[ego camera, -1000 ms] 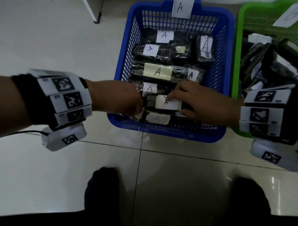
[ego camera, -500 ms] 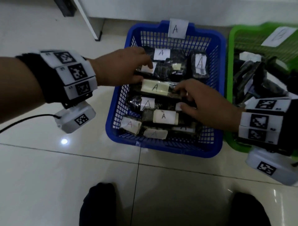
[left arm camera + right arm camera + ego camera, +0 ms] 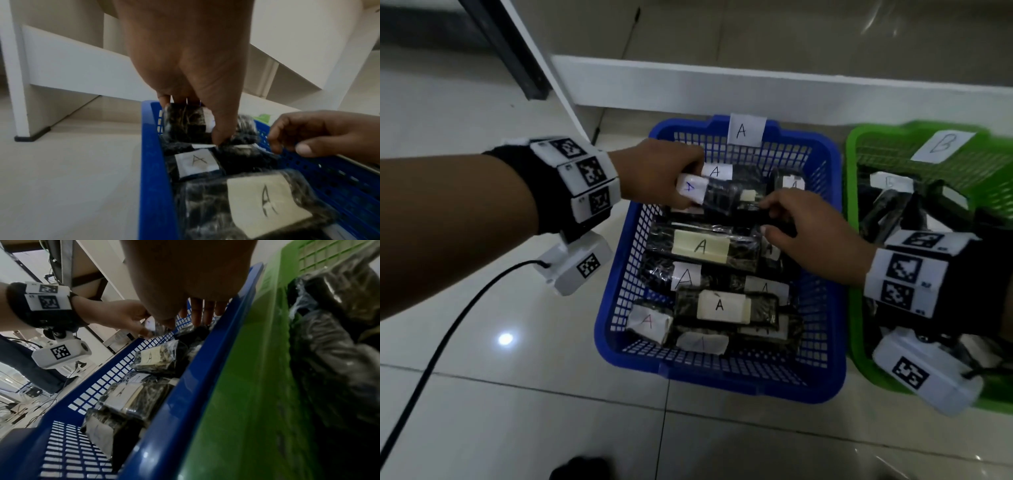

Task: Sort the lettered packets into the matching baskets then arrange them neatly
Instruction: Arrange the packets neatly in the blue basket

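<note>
Held packet (image 3: 717,197): dark, plastic-wrapped, white label with a blue "A" at its left end, raised above the far part of the blue basket (image 3: 822,383). Left end enclosed by the left hand (image 3: 654,174), thumb on the near face and fingers curled behind, as seen in the left wrist view (image 3: 186,125). Right end reaching toward the right hand (image 3: 811,228), directly beside its fingertips (image 3: 768,205).

Right hand: fingers curled at the packet's right end, thumb lower and apart from the index finger. Actual pinch on the wrapper not resolvable from the head view; in the right wrist view (image 3: 193,311) fingers extended downward over dark packets, contact hidden. Grip state of this hand: cannot be told.

Below and nearer than the held packet: further A-labelled packets lying flat in the blue basket. Directly beneath the grip, a long packet with a pale yellow label (image 3: 702,246). Nearer again, a packet with a cream label (image 3: 722,306), and at the near left corner a packet with a red "A" (image 3: 649,323). Beyond the left hand, another white-labelled packet (image 3: 717,170) against the far wall.

On the basket's far rim: a white "A" tag (image 3: 744,132).

To the right of the right hand: green basket (image 3: 856,346), touching or just beside the blue one, with a "B" tag (image 3: 941,145) on its far rim and dark packets piled unevenly inside.

Both baskets on a pale tiled floor (image 3: 517,411).
</note>
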The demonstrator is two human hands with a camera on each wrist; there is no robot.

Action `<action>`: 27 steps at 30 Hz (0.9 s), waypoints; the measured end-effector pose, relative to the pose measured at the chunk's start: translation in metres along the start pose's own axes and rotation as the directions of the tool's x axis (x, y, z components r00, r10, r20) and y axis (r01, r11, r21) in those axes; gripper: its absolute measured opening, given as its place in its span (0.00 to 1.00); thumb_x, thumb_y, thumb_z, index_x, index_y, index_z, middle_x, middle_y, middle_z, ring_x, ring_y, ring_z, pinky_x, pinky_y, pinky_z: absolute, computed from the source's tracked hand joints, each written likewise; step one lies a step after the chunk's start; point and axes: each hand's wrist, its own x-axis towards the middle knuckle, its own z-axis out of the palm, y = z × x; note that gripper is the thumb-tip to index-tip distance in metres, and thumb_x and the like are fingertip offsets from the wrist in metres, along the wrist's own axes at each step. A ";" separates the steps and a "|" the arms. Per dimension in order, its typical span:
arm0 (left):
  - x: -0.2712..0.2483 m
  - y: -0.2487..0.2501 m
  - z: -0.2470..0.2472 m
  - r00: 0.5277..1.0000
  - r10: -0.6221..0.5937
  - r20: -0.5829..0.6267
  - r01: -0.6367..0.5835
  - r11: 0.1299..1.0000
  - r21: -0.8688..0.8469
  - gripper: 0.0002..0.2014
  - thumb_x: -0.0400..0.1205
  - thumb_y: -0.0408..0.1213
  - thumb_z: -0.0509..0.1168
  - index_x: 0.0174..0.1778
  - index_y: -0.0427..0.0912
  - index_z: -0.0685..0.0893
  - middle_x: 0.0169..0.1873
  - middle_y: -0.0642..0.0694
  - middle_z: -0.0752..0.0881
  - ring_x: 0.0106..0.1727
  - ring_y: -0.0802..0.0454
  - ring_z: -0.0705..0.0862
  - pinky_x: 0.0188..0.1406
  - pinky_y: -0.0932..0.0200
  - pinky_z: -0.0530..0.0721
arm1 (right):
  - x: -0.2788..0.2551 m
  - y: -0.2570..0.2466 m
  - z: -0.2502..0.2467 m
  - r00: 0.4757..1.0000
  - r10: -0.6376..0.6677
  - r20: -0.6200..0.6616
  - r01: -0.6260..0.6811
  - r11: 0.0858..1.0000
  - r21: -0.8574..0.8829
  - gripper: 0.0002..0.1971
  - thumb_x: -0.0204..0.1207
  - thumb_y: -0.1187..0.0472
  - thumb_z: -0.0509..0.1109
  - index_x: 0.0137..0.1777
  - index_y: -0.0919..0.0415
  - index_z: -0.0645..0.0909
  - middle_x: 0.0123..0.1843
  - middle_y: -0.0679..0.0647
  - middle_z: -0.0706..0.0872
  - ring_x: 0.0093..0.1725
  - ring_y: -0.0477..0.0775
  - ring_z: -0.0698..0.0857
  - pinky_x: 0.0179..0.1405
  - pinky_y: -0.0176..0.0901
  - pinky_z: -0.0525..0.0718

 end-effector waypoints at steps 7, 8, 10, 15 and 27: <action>0.005 -0.008 -0.021 0.941 -0.317 -0.121 0.239 0.872 -0.427 0.31 0.75 0.49 0.71 0.69 0.41 0.67 0.53 0.48 0.78 0.50 0.51 0.80 0.40 0.62 0.80 | 0.020 0.003 -0.005 0.993 0.014 -0.121 -0.025 0.996 -0.088 0.20 0.75 0.57 0.70 0.66 0.59 0.75 0.59 0.56 0.81 0.59 0.59 0.77 0.59 0.57 0.77; 0.007 -0.008 -0.021 0.931 -0.351 -0.102 0.268 0.845 -0.463 0.32 0.76 0.50 0.71 0.71 0.41 0.67 0.53 0.48 0.78 0.51 0.51 0.80 0.42 0.60 0.80 | 0.028 0.004 -0.008 0.997 0.027 -0.069 -0.034 0.994 -0.108 0.23 0.75 0.55 0.71 0.69 0.58 0.73 0.62 0.56 0.81 0.62 0.60 0.76 0.61 0.57 0.76; 0.009 -0.008 -0.019 0.914 -0.399 -0.066 0.303 0.784 -0.541 0.32 0.76 0.50 0.71 0.71 0.41 0.67 0.54 0.46 0.79 0.52 0.50 0.82 0.45 0.58 0.84 | 0.044 0.004 -0.011 0.992 0.069 0.105 -0.049 0.982 -0.184 0.30 0.74 0.49 0.72 0.74 0.56 0.69 0.68 0.56 0.78 0.68 0.60 0.72 0.66 0.56 0.73; 0.007 -0.006 -0.013 0.918 -0.391 -0.072 0.292 0.786 -0.545 0.31 0.77 0.49 0.70 0.72 0.40 0.68 0.55 0.49 0.78 0.53 0.52 0.80 0.46 0.60 0.80 | 0.060 0.006 -0.007 0.973 0.088 0.211 -0.007 0.934 -0.358 0.29 0.73 0.47 0.72 0.74 0.48 0.70 0.70 0.52 0.78 0.70 0.59 0.67 0.67 0.56 0.64; 0.000 0.039 -0.010 0.974 -0.181 0.133 0.212 0.545 -0.811 0.22 0.82 0.39 0.65 0.70 0.39 0.68 0.57 0.40 0.85 0.53 0.45 0.88 0.50 0.52 0.89 | 0.063 -0.018 -0.022 0.941 0.309 0.141 -0.318 0.654 0.687 0.25 0.76 0.48 0.63 0.73 0.51 0.68 0.50 0.53 0.86 0.38 0.51 0.86 0.31 0.40 0.77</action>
